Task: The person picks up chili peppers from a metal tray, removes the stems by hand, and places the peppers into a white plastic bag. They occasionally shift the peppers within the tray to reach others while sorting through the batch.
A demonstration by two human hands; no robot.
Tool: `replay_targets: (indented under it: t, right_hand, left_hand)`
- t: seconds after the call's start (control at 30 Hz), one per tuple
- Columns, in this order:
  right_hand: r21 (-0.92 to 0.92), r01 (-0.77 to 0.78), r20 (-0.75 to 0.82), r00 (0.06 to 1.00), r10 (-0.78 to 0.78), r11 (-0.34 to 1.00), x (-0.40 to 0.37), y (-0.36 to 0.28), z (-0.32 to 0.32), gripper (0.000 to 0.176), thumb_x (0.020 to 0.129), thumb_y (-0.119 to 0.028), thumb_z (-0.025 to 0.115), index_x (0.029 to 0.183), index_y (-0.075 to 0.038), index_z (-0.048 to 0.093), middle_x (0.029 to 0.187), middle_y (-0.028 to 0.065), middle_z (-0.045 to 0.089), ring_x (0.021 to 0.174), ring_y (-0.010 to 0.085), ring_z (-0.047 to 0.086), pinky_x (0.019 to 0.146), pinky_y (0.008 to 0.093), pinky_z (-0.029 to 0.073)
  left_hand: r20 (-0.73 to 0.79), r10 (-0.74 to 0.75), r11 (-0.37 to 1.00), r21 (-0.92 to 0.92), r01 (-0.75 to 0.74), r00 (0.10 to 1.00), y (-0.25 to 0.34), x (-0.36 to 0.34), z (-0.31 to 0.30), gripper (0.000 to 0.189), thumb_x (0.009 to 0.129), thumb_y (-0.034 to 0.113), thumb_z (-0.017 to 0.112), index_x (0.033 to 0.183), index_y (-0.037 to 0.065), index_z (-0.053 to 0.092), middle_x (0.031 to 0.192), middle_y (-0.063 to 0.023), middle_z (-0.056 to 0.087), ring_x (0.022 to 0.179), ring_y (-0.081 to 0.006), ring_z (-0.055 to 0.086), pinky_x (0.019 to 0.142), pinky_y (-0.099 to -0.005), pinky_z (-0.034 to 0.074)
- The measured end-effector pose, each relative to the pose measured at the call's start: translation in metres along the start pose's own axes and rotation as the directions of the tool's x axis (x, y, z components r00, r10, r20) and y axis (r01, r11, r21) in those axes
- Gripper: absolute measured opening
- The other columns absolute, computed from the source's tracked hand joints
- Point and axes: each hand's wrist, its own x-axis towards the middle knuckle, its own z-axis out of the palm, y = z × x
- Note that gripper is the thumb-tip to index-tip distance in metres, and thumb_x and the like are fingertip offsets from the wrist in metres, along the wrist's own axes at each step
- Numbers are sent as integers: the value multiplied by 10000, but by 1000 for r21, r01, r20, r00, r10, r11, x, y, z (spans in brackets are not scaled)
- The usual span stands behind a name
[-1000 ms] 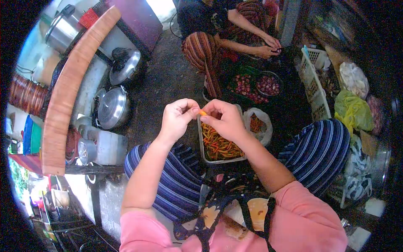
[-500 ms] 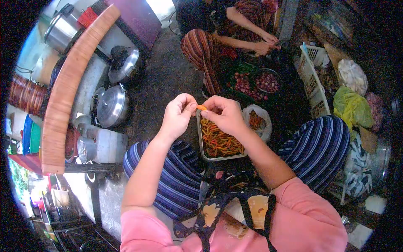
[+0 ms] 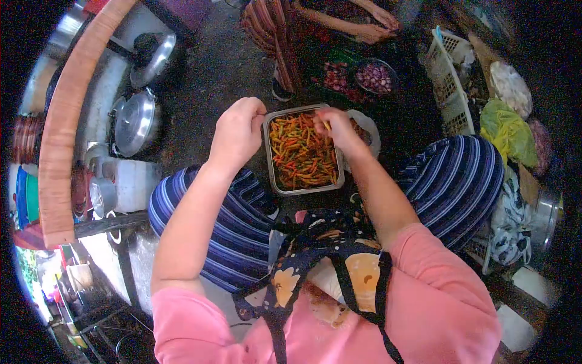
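A metal tray [image 3: 267, 151] full of red, orange and green chili peppers [image 3: 303, 155] sits on the floor between my knees. Beside the tray's upper left rim is my left hand [image 3: 240, 132], fingertips pinched together; whatever is in them is hidden. Over the tray's right side, my right hand [image 3: 338, 130] is closed around a small yellow-orange chili pepper [image 3: 327, 125], slightly blurred. Partly behind my right wrist, a white plastic bag [image 3: 371, 134] stands against the tray.
Across from me, another person's hands [image 3: 379, 27] work above a bowl of peeled shallots [image 3: 374, 77] and more shallots [image 3: 336, 77]. To the right are a white plastic crate [image 3: 447, 91] and a yellow-green bag [image 3: 508, 136]. Lidded pots [image 3: 134, 124] and a wooden ledge [image 3: 73, 121] line the left.
My hands were together over the tray's top edge with an orange chili pepper between them. They have parted, left hand outward, right hand over the chili peppers. The view has tilted down.
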Motion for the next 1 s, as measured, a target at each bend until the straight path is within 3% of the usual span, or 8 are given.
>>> replay_targets:
  t: [0.07,0.23,0.37,0.53,0.67,0.8,0.93,1.0]
  right_hand:
    - [31,-69,-57,996,71,997,20,36,-34,225,739,-58,535,957,-3,553,698,89,576,527,146,508,463,282,391]
    - [-416,-184,-259,963,78,891,26,91,-77,107,753,-64,493,843,-18,528,645,84,535,516,172,501,427,322,377]
    - [-127,-84,-530,848,4,988,5,73,-73,69,763,-82,487,790,-31,524,608,75,499,510,173,493,402,327,354]
    - [-743,-129,-527,718,-454,657,15,56,-94,378,702,-216,559,1004,12,568,935,223,601,882,392,568,790,440,441]
    - [-755,-115,-574,590,-567,645,36,78,-93,329,708,-235,582,953,-14,590,945,206,603,926,362,560,803,429,435]
    - [-764,-35,-531,601,-597,644,36,70,-74,323,744,-219,534,993,-17,574,976,213,585,949,343,544,818,425,420]
    - [-649,-100,-525,776,-350,754,4,11,-33,432,746,-168,576,1142,-12,498,1163,204,505,1097,335,468,929,408,374]
    - [-523,74,-559,721,-408,849,13,10,-8,457,712,-148,587,1140,-13,502,1161,207,507,1093,340,471,918,398,383]
  left_hand:
    - [79,14,995,99,-22,997,-1,-2,0,213,660,-28,584,865,19,551,853,-154,568,786,-341,564,681,-405,460]
    - [173,33,991,119,-54,984,4,-8,-4,399,617,-19,627,1005,36,552,973,-148,557,867,-347,555,748,-406,464]
    - [262,25,988,139,-64,965,5,-10,-3,443,621,17,654,1051,37,549,1021,-147,558,909,-344,549,791,-400,450]
    - [324,11,982,175,-71,946,-1,-16,2,468,643,58,666,1094,41,541,1079,-149,550,955,-337,541,829,-397,437]
    - [377,-29,984,172,-39,926,9,-17,-3,477,644,64,667,1101,38,534,1109,-162,540,980,-340,535,839,-395,439]
    - [397,21,983,159,-92,918,2,-19,2,507,645,45,647,1133,31,510,1157,-173,511,1042,-349,501,883,-377,420]
    - [488,-37,984,169,-53,872,-7,-24,2,525,662,26,646,1163,16,490,1180,-184,499,1065,-302,500,874,-352,424]
    - [535,-96,986,169,5,839,4,-20,-2,536,662,14,647,1172,11,483,1182,-184,499,1033,-286,515,857,-341,429]
